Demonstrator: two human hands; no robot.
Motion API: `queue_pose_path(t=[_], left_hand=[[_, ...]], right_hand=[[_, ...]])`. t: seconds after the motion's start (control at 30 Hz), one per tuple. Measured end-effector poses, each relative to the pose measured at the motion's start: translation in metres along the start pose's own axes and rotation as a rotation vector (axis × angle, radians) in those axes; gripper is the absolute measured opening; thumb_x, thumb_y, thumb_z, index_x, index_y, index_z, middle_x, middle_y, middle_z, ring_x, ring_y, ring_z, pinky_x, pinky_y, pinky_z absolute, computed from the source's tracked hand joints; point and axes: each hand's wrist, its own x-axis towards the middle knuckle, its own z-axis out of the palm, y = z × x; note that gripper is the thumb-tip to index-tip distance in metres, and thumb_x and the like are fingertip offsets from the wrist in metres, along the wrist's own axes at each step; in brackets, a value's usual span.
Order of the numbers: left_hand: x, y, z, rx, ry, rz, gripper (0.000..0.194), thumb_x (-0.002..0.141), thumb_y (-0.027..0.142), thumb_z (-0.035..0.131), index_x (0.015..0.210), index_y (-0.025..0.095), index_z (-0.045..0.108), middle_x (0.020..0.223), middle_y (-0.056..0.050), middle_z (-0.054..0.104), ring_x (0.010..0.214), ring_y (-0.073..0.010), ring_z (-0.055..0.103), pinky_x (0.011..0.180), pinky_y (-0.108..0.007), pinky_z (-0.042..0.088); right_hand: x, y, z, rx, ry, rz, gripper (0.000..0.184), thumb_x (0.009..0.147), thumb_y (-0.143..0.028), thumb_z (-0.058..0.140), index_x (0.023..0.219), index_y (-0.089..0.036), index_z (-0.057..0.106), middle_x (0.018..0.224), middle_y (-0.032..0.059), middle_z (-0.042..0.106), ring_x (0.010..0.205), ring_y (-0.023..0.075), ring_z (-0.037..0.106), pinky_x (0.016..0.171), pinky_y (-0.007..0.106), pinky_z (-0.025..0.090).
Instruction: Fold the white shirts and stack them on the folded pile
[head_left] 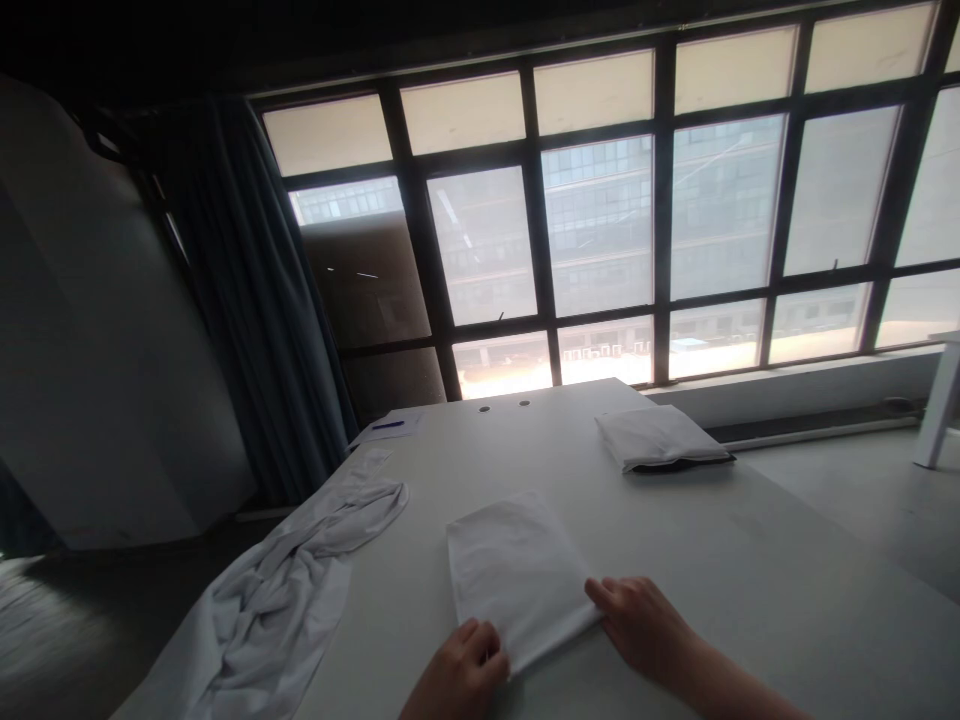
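Note:
A folded white cloth (517, 575) lies flat on the white table in front of me, its near edge running between my two hands. My left hand (463, 672) is closed on the near left corner, fingers curled under and partly hidden. On the near right corner, my right hand (637, 615) pinches the cloth between thumb and fingers. Farther back on the right sits a folded white bundle (660, 436) with a dark layer showing beneath its front edge; neither hand touches it.
Crumpled white fabric (292, 580) lies along the left side of the white table (480, 450) and hangs over its edge. A blue pen (388, 426) rests on paper at the far left corner. Behind stand a dark curtain (247, 280) and large windows; a white leg (939, 405) stands at right.

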Motion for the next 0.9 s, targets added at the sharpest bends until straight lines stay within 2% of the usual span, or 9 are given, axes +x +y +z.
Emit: queue_pose_path(t=[0.13, 0.2, 0.3, 0.37, 0.47, 0.6, 0.77, 0.83, 0.9], left_hand=[[0.005, 0.000, 0.003, -0.023, -0.043, -0.005, 0.016, 0.088, 0.008, 0.064, 0.083, 0.023, 0.059, 0.088, -0.001, 0.061, 0.081, -0.0163, 0.055, 0.070, -0.023, 0.046], [0.006, 0.000, 0.003, -0.032, -0.032, -0.005, 0.016, 0.090, 0.009, 0.062, 0.082, 0.023, 0.059, 0.088, -0.002, 0.060, 0.081, -0.0160, 0.055, 0.070, -0.022, 0.046], [0.005, 0.001, 0.001, -0.047, -0.020, -0.021, 0.018, 0.093, 0.010, 0.057, 0.080, 0.022, 0.059, 0.088, -0.002, 0.059, 0.079, -0.0155, 0.054, 0.068, -0.022, 0.045], [0.005, 0.001, -0.001, -0.061, -0.024, -0.034, 0.019, 0.093, 0.010, 0.056, 0.078, 0.022, 0.058, 0.086, -0.002, 0.057, 0.078, -0.0150, 0.053, 0.068, -0.022, 0.044], [0.005, 0.001, -0.003, -0.067, -0.049, -0.047, 0.020, 0.090, 0.007, 0.057, 0.076, 0.021, 0.057, 0.085, -0.001, 0.056, 0.077, -0.0143, 0.053, 0.067, -0.022, 0.042], [0.008, 0.000, -0.005, -0.043, -0.070, -0.042, 0.022, 0.082, 0.006, 0.063, 0.070, 0.020, 0.052, 0.082, -0.001, 0.055, 0.079, -0.0160, 0.052, 0.070, -0.026, 0.042], [0.012, 0.001, -0.014, -0.133, -0.123, -0.107, 0.023, 0.069, 0.005, 0.066, 0.073, 0.022, 0.052, 0.086, -0.001, 0.059, 0.092, -0.0210, 0.055, 0.085, -0.035, 0.048], [0.014, 0.001, -0.020, -0.219, -0.135, -0.115, 0.027, 0.065, 0.001, 0.062, 0.077, 0.024, 0.056, 0.098, -0.002, 0.064, 0.105, -0.0219, 0.057, 0.100, -0.039, 0.047], [0.016, 0.000, -0.026, -0.305, -0.159, -0.114, 0.033, 0.062, -0.002, 0.056, 0.081, 0.025, 0.057, 0.120, -0.002, 0.065, 0.124, -0.0220, 0.054, 0.114, -0.042, 0.038]], right_hand=[[-0.003, -0.001, 0.010, 0.059, 0.055, 0.234, 0.031, 0.078, -0.009, 0.048, 0.104, -0.025, 0.055, 0.081, 0.0030, 0.071, 0.078, 0.0233, 0.068, 0.068, 0.029, 0.038], [-0.003, -0.001, 0.007, 0.115, 0.075, 0.260, 0.031, 0.076, -0.009, 0.048, 0.102, -0.025, 0.054, 0.083, 0.0026, 0.071, 0.081, 0.0230, 0.068, 0.070, 0.029, 0.039], [-0.004, 0.002, -0.002, 0.193, 0.066, 0.104, 0.039, 0.072, -0.005, 0.046, 0.104, -0.026, 0.055, 0.098, 0.0019, 0.070, 0.091, 0.0204, 0.067, 0.077, 0.026, 0.041], [-0.005, 0.005, -0.007, 0.188, 0.052, 0.007, 0.041, 0.074, -0.004, 0.044, 0.106, -0.027, 0.057, 0.104, 0.0017, 0.067, 0.091, 0.0181, 0.065, 0.077, 0.025, 0.041], [-0.004, 0.006, -0.010, 0.133, 0.051, -0.019, 0.040, 0.077, -0.002, 0.041, 0.101, -0.027, 0.061, 0.104, 0.0023, 0.063, 0.085, 0.0164, 0.062, 0.073, 0.024, 0.040], [-0.003, 0.004, -0.015, 0.183, 0.028, -0.051, 0.033, 0.072, -0.003, 0.045, 0.090, -0.025, 0.062, 0.100, 0.0017, 0.062, 0.087, 0.0160, 0.061, 0.075, 0.023, 0.040], [-0.007, 0.006, -0.030, 0.315, 0.007, -0.062, 0.039, 0.061, -0.005, 0.049, 0.090, -0.025, 0.066, 0.096, 0.0010, 0.061, 0.093, 0.0175, 0.060, 0.080, 0.024, 0.041], [-0.008, 0.009, -0.034, 0.355, 0.002, -0.083, 0.041, 0.059, -0.004, 0.049, 0.089, -0.025, 0.067, 0.096, 0.0013, 0.061, 0.095, 0.0181, 0.059, 0.083, 0.025, 0.041], [-0.006, 0.011, -0.035, 0.397, 0.002, -0.103, 0.040, 0.058, -0.003, 0.049, 0.087, -0.024, 0.067, 0.094, 0.0010, 0.061, 0.094, 0.0178, 0.059, 0.085, 0.026, 0.041]])
